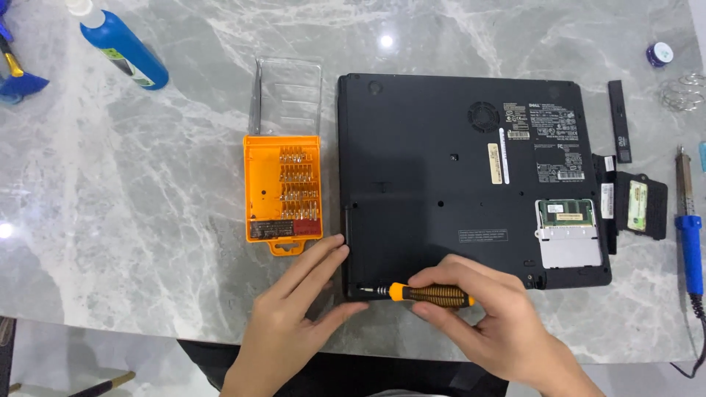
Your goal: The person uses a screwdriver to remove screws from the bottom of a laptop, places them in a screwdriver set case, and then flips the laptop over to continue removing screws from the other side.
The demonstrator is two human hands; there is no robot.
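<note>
On the marble counter (147, 184), our laptop (456, 169) lies upside down near the front edge, one small hatch already open, the main cover still on. Our left hand (290, 323), fingers spread, steadies its near-left corner; our right hand (489, 316) grips the screwdriver (419, 293) there.

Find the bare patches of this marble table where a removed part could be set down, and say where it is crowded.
The widest bare marble lies left of the orange bit case, below the blue bottle. Another strip runs beyond the laptop. Right of the laptop is crowded: black covers, soldering iron. Left hand and right hand with screwdriver fill the near edge.
</note>
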